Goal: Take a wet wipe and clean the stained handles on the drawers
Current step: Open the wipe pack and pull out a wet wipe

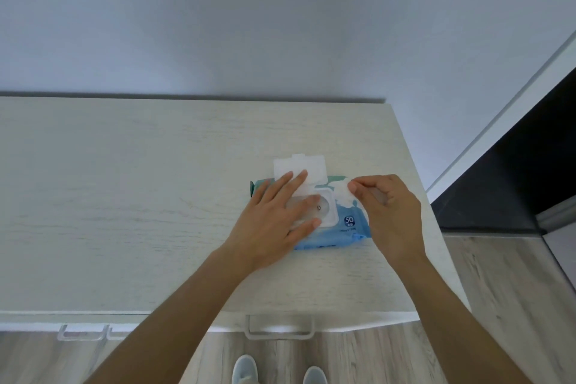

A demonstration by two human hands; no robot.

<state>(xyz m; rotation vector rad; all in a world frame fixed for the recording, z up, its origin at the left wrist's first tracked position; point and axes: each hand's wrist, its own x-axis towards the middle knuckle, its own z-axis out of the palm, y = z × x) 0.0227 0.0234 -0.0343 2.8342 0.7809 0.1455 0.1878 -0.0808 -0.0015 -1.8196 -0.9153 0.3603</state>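
Observation:
A blue wet-wipe pack point(336, 235) lies on the right part of the pale wooden dresser top point(124, 196), its white flip lid point(313, 167) standing open toward the wall. My left hand point(274, 221) lies flat on the pack with fingers spread, partly over the dispenser opening. My right hand point(389, 215) pinches a white wipe point(344, 193) just right of the opening. Two clear drawer handles point(280, 327) point(82, 332) stick out below the dresser's front edge.
A grey wall point(249, 25) rises behind the dresser. To the right stand a white door frame point(498, 121) and a dark opening. Wood-look floor point(498, 290) runs along the right and front. My two shoes point(246, 368) show at the bottom.

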